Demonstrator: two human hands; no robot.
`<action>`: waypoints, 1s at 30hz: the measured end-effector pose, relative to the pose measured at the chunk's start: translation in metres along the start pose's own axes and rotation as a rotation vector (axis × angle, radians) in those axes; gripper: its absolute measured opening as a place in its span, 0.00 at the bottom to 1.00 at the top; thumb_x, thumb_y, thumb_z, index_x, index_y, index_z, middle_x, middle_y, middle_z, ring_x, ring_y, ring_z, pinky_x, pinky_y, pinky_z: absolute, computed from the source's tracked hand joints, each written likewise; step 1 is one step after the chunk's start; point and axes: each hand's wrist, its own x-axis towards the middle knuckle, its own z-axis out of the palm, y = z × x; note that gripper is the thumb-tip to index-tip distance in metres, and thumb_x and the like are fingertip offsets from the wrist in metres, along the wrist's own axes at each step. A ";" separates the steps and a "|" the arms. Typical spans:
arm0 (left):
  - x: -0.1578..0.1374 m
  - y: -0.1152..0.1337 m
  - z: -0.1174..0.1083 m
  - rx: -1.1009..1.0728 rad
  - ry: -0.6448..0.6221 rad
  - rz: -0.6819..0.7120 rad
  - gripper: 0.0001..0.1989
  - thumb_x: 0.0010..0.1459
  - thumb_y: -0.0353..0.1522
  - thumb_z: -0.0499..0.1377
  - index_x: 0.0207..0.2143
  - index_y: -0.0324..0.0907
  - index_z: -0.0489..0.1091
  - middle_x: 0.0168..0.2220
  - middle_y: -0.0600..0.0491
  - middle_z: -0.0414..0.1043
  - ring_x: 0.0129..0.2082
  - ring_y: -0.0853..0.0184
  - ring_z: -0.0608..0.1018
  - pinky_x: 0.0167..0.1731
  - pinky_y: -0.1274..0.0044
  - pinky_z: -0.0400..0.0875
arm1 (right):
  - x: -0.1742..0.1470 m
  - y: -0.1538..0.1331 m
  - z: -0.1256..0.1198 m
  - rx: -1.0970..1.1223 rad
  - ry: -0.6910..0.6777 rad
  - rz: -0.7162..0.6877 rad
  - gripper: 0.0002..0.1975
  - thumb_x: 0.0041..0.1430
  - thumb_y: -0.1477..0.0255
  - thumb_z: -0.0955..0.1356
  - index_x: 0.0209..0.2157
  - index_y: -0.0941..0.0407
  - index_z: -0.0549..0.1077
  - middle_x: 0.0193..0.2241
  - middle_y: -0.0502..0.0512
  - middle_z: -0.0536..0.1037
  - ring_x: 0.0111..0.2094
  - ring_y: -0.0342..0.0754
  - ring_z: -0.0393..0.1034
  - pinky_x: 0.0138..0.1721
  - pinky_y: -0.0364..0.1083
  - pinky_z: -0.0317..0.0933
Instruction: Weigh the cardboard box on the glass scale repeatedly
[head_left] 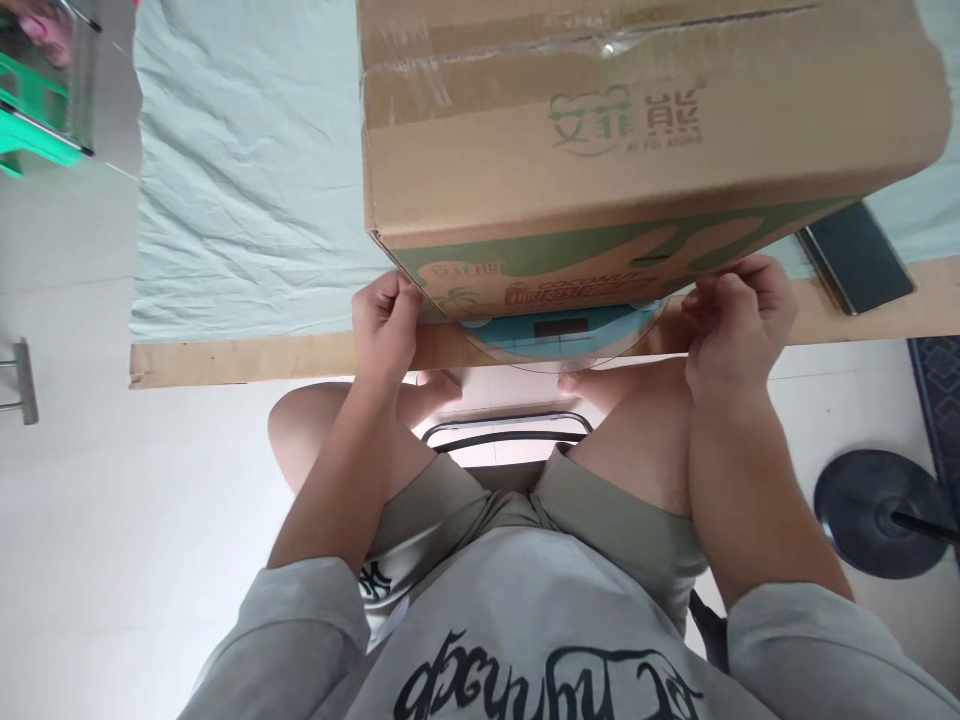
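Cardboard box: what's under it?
Below its front edge shows the near part of what looks like a blue scale with a dark display. The cardboard box covers the rest; anything farther beneath can't be seen.

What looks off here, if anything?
The blue-and-clear round plate, partly hidden by the cardboard box, pokes past the wooden table edge, so it looks set too far out. The box's tape is wrinkled. No spill visible.

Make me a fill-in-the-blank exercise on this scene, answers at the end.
1. The cardboard box has the English word ____ printed on its near side.
2. The dark phone lies on the ____ side of the right hand.
3. The plastic stool, top left, is ____.
4. The round disc showing below the box is mostly ____.

Missing words: COCONUT; right; green; blue.
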 end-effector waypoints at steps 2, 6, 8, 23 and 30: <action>-0.001 0.011 -0.002 -0.078 -0.068 0.052 0.14 0.60 0.41 0.69 0.29 0.43 0.70 0.29 0.53 0.68 0.32 0.68 0.73 0.36 0.73 0.72 | 0.000 -0.006 0.002 0.034 -0.074 -0.008 0.14 0.40 0.70 0.67 0.33 0.56 0.68 0.29 0.49 0.72 0.30 0.40 0.73 0.29 0.39 0.68; -0.003 0.038 -0.007 -0.186 -0.316 0.095 0.30 0.52 0.50 0.75 0.54 0.54 0.73 0.49 0.49 0.75 0.52 0.54 0.81 0.49 0.64 0.80 | 0.004 -0.017 -0.001 0.070 -0.291 -0.038 0.27 0.30 0.74 0.65 0.40 0.52 0.70 0.36 0.47 0.72 0.38 0.43 0.74 0.37 0.45 0.76; -0.004 0.044 -0.008 -0.173 -0.385 0.066 0.32 0.54 0.50 0.73 0.59 0.56 0.71 0.51 0.49 0.76 0.56 0.51 0.81 0.53 0.59 0.80 | 0.007 -0.019 -0.005 0.020 -0.352 -0.028 0.33 0.29 0.75 0.65 0.45 0.47 0.70 0.40 0.47 0.73 0.41 0.44 0.75 0.38 0.46 0.77; 0.064 0.035 0.023 -0.291 -0.339 0.272 0.27 0.52 0.50 0.75 0.49 0.50 0.76 0.55 0.46 0.79 0.58 0.51 0.81 0.57 0.60 0.79 | 0.035 -0.022 0.044 0.087 -0.442 -0.079 0.32 0.27 0.76 0.66 0.42 0.44 0.68 0.45 0.46 0.74 0.49 0.48 0.71 0.50 0.49 0.71; 0.185 0.021 0.054 -0.264 -0.329 0.370 0.33 0.44 0.58 0.77 0.41 0.49 0.69 0.56 0.52 0.76 0.64 0.57 0.75 0.61 0.69 0.73 | 0.126 -0.027 0.112 0.079 -0.479 -0.104 0.34 0.30 0.74 0.66 0.47 0.45 0.67 0.51 0.47 0.74 0.44 0.46 0.66 0.38 0.43 0.59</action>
